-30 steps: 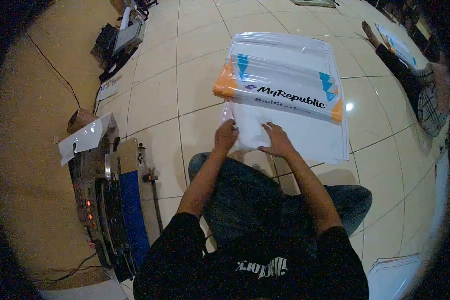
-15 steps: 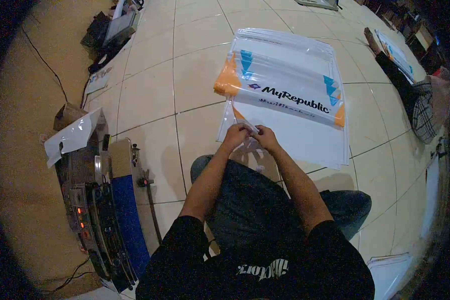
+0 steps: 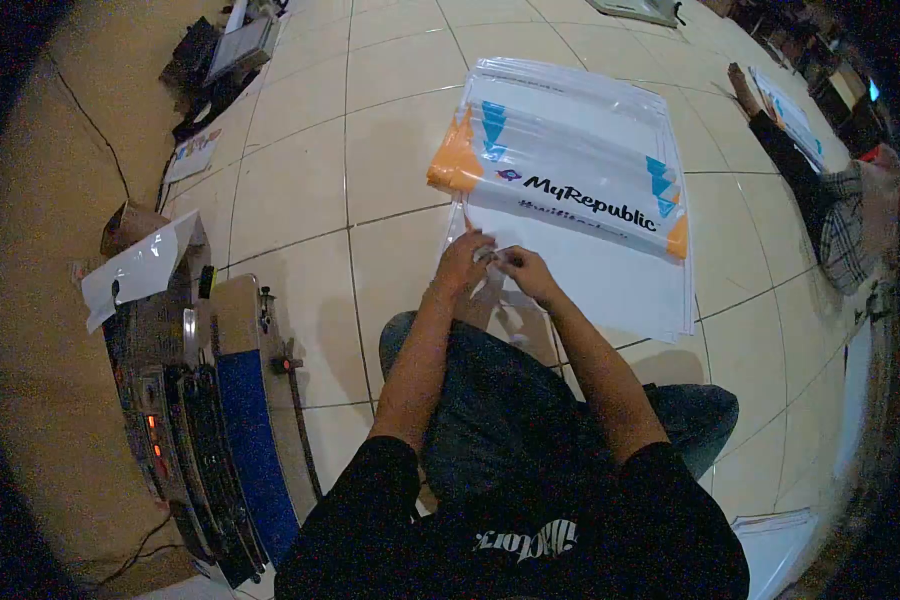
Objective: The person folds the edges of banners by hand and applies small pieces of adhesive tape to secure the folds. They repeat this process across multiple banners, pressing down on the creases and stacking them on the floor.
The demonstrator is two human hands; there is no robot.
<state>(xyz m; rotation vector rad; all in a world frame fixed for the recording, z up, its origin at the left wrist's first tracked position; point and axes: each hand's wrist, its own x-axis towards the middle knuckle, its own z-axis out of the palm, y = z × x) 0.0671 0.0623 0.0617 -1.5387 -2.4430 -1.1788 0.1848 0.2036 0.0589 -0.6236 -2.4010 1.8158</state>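
A stack of printed white plastic sheets lies on the floor before me, bearing a blue and orange MyRepublic banner print. At its near left edge my left hand is closed, with its fingers bent around a thin pale strip. My right hand pinches the same strip from the other side, thumb and forefinger together. Only a little of the strip shows between the fingers, so whether it joins the stack cannot be seen. Below the hands, more pale plastic hangs near my crossed legs.
To my left stands a machine with lit orange indicators and a blue panel. A white sheet drapes over its far end. Another person's sleeve is at the right, near more printed sheets. White sheets lie lower right.
The orange-edged corner raised between my hands has dropped mostly from sight. My left hand has turned and its fingers moved up slightly; my right hand has shifted a little left.
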